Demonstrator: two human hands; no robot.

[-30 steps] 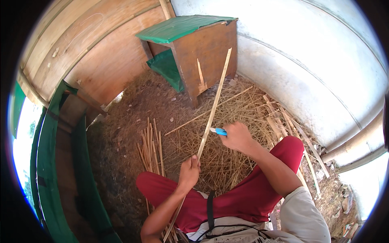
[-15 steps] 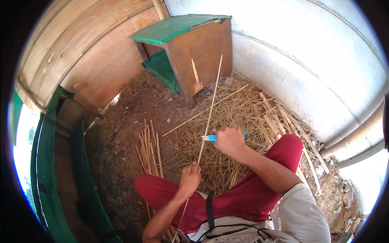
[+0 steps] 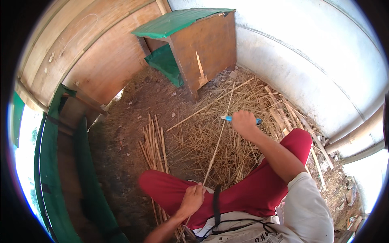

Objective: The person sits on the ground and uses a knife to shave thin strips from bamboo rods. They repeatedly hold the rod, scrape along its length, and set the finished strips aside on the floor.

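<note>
My left hand [image 3: 193, 197] is closed around a thin pale bamboo strip [image 3: 216, 150], just above my left thigh. From that grip the strip slants up and away to the right, over the straw; its lower end runs back past my forearm. In my right hand [image 3: 244, 122] is a blue utility knife [image 3: 258, 120], fingers wrapped round its handle. Its short blade points left and lies against the upper part of the strip. Whether the edge is cutting in cannot be made out.
Thin shavings and straw [image 3: 219, 162] cover the ground before my crossed legs. A bundle of bamboo sticks [image 3: 154, 146] lies at left, longer slats [image 3: 279, 109] at right. Behind stands a brown wooden box [image 3: 210, 52] with a green cover. A green-draped bench [image 3: 93, 178] lines the left side.
My right hand has moved the knife up and to the right, farther along the strip. My left hand sits lower and closer to my body, and less of the strip reaches past the blade.
</note>
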